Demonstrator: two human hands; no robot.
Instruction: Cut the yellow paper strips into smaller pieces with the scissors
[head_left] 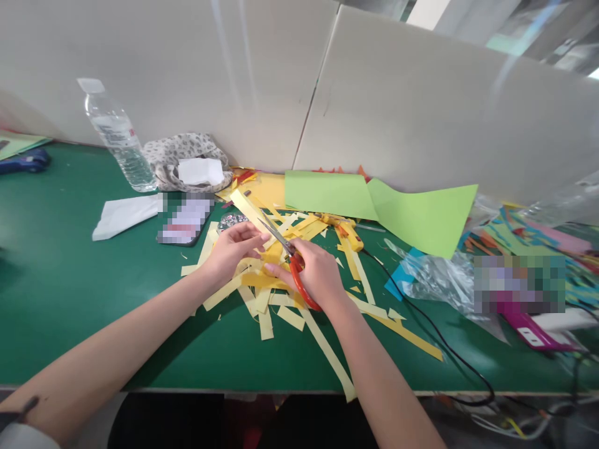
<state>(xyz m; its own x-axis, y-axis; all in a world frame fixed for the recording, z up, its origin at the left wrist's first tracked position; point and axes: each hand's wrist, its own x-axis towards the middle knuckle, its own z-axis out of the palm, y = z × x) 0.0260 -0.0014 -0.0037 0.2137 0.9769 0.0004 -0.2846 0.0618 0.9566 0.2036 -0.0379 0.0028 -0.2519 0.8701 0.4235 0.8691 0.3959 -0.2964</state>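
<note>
My right hand [318, 268] is closed around red-handled scissors [299, 277], their metal blades pointing up and to the left. The blades lie beside a pale yellow paper strip [246, 207]; whether they touch it I cannot tell. Fingers bent, my left hand [238, 246] pinches the lower part of this strip. Under both hands spreads a loose heap of yellow paper strips [264, 299], with small cut pieces among them. A yellow glue gun [349, 236] with a black cord lies just beyond my right hand.
Across the green table [93, 287], a water bottle [119, 140], a spotted cloth bag [187, 149] and a phone [187, 218] stand or lie at the left. Green paper sheets [327, 193] lean against the grey partition [397, 106]. Clear plastic [440, 280] and colored paper strips [524, 234] lie right.
</note>
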